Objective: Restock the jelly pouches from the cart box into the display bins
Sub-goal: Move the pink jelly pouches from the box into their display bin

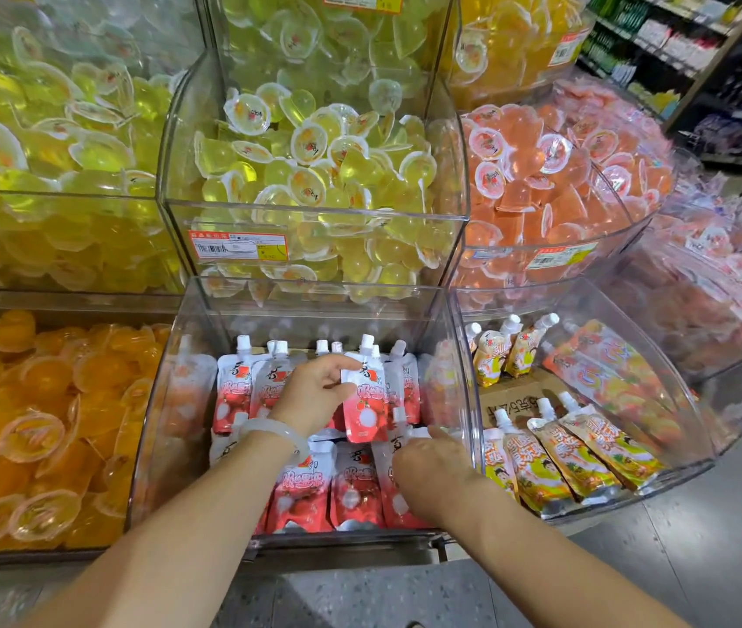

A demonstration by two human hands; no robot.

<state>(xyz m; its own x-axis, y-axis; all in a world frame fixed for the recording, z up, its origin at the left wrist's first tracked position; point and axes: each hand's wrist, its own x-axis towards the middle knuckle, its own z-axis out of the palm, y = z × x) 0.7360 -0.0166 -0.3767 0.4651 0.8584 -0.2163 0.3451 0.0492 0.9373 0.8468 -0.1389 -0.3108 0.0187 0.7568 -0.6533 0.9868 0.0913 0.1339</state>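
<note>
Pouch (363,401) pinched upright in left hand (314,392); right hand (432,469) flat on front-row pouches (351,491).

head cam | 1 view | looks forward and down | close above clear bin (459,401) | wide-angle

The bins (464,364) were of clear, hard plastic, smooth and shiny, with reflections on the walls. The pouches (362,401) were of glossy plastic film with white plastic caps. The jelly cups (310,142) were of thin transparent plastic with shiny film lids. The bracelet (278,430) looked like pale, polished stone. A piece of cardboard (514,396) was brown and matt. The floor (700,559) was grey, speckled and smooth.
</note>
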